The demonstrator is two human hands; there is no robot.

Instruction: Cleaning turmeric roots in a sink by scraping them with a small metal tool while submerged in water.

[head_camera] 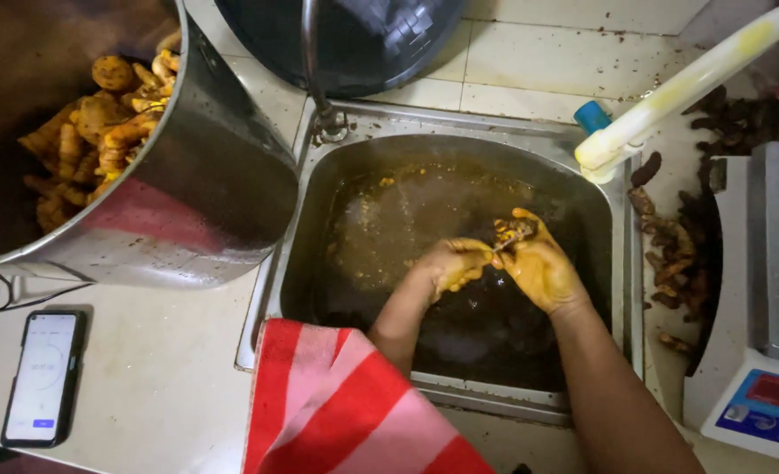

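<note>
Both my hands are over a steel sink (460, 140) filled with dark brown water. My right hand (540, 262), stained yellow, holds a small muddy root piece (512, 233) at its fingertips. My left hand (454, 263), also yellow, is curled beside it with fingers touching the same root piece. A large steel pot (205, 193) at the upper left holds several cleaned orange-yellow roots (100, 123).
A phone (43, 376) with a lit screen lies on the counter at the lower left. A red and white striped cloth (337, 404) hangs at the sink's front edge. Dark unwashed roots (670, 254) lie right of the sink beside a white scale (763, 351). A white tap (670, 96) reaches over the sink.
</note>
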